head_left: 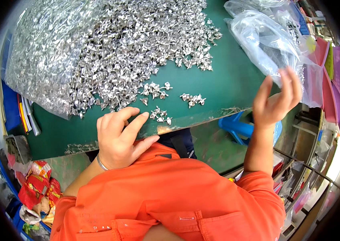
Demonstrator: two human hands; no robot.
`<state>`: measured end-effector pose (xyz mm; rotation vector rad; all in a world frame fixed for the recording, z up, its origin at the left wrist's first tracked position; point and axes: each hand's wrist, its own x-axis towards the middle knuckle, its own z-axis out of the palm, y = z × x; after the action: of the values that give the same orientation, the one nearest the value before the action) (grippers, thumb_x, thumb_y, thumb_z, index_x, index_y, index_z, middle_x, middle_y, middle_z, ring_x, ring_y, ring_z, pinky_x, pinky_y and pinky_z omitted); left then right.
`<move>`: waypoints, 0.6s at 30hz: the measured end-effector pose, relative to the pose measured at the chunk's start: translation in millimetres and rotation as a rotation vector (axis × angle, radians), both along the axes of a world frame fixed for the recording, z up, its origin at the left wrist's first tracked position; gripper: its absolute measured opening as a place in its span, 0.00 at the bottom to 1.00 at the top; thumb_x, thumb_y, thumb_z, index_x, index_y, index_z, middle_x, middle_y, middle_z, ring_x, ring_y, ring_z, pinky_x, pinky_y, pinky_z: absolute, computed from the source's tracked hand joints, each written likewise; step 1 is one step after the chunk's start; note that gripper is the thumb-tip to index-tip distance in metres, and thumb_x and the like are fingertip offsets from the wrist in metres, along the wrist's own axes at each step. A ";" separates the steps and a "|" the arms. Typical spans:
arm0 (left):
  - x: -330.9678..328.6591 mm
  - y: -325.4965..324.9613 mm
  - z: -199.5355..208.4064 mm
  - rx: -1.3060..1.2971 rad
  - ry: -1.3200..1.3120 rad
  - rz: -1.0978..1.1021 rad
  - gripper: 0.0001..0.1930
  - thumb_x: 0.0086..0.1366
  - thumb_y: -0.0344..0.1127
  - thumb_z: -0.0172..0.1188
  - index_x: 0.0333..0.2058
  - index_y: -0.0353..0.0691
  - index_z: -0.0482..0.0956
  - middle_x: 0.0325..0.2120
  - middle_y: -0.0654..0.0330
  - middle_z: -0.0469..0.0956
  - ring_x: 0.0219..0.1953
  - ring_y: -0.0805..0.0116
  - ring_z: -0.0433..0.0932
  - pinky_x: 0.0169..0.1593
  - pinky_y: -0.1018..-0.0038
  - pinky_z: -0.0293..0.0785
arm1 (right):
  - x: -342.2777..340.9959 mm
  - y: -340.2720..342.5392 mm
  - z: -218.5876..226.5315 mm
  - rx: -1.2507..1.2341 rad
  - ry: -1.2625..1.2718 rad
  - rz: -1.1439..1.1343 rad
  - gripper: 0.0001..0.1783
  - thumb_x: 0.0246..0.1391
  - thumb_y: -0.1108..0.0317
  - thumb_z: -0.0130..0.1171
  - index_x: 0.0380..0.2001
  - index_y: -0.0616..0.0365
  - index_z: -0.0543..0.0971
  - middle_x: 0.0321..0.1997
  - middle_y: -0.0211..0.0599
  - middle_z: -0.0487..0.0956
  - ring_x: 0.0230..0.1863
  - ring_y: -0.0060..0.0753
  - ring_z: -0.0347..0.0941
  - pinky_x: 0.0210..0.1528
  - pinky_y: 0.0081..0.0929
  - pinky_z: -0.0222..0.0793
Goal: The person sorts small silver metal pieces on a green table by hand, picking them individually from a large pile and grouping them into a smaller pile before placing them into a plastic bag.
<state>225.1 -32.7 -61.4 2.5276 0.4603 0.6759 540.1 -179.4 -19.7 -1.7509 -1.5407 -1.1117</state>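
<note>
Silver bits [138,48] are heaped at eleven o'clock on the table [230,80]; left hand [117,140] at eight and right hand [275,100] at three are held with grip spread.

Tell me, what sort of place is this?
Probably a small-parts workshop or packing room: a big heap of small metal parts lies on a worn green tabletop, with a clear plastic bag at the right.

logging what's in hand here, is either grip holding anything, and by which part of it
The left grip shows nothing held. The right grip overlaps the clear bag in view; whether it holds anything cannot be told.
</note>
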 end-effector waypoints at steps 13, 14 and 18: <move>9.2 -25.5 0.1 -1.109 -0.222 -0.216 0.09 0.65 0.20 0.56 0.43 0.32 0.80 0.32 0.55 0.79 0.29 0.73 0.78 0.31 0.81 0.72 | -79.8 23.1 -37.7 -0.674 0.551 0.336 0.18 0.47 0.67 0.68 0.43 0.53 0.80 0.39 0.38 0.74 0.36 0.42 0.74 0.36 0.36 0.71; 12.3 -24.7 8.7 -1.318 -0.171 -0.199 0.09 0.70 0.26 0.53 0.46 0.32 0.78 0.34 0.55 0.78 0.26 0.76 0.74 0.29 0.81 0.70 | -81.1 24.6 -34.6 -0.689 0.542 0.313 0.13 0.49 0.70 0.65 0.39 0.55 0.78 0.38 0.39 0.73 0.37 0.43 0.75 0.35 0.37 0.72; 24.3 -11.0 14.2 -1.931 -0.109 -0.138 0.14 0.75 0.35 0.47 0.50 0.32 0.75 0.36 0.54 0.79 0.26 0.74 0.74 0.29 0.80 0.71 | -82.7 23.3 -28.9 -0.729 0.563 0.155 0.09 0.50 0.75 0.62 0.35 0.60 0.74 0.36 0.44 0.72 0.38 0.49 0.76 0.37 0.42 0.73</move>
<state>249.3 -43.7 -47.2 0.6661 0.4787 0.0626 457.3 -156.1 -48.7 -2.0870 -1.7612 0.0818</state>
